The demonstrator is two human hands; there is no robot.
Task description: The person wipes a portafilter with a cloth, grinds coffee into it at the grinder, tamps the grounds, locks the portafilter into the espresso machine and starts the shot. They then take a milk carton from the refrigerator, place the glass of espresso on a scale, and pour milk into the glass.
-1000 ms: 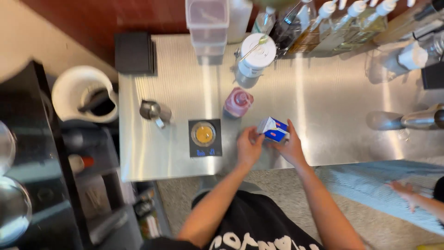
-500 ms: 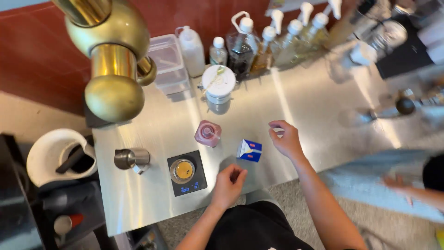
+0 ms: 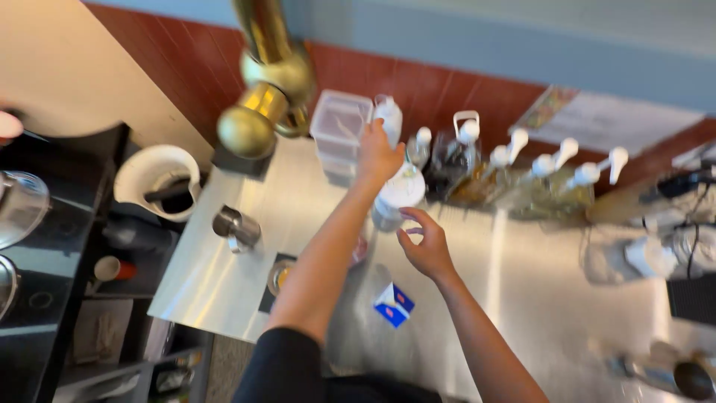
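We list what stands on the steel desk (image 3: 522, 283) and round it.

Left hand (image 3: 378, 155): stretched to the far side, fingers curled about the white plastic bottle (image 3: 388, 118) that stands by the red wall; whether the grip is firm we cannot tell through the blur.

Right hand (image 3: 425, 242): fingers spread apart, holding nothing, just beside the white-lidded tub (image 3: 395, 195) at mid-desk, its fingertips near the tub's right edge.

Small blue and white carton (image 3: 394, 304): on the desk, near side, just below the right hand and not touched.

Clear lidded container (image 3: 339, 133): far side, just left of the white bottle.

Row of pump bottles (image 3: 552, 168) with white heads: far side, running right from the white bottle; a dark-filled one (image 3: 456, 157) stands closest to it.

Small metal jug (image 3: 236, 226): left part of the desk, well apart from both hands.

Small cup on a dark square pad (image 3: 277, 277): near left, partly hidden by the left forearm.

Pink thing (image 3: 360, 250): mostly hidden behind the same forearm; we cannot tell its kind.

Brass fitting with a ball end (image 3: 257, 112): hangs close to the camera and blocks part of the far left of the desk.

White round bin (image 3: 158, 183): beyond the left edge, with a dark tool across it.

Black machine (image 3: 52, 246): far left.

Metal scoop (image 3: 690, 377): near right corner, blurred.
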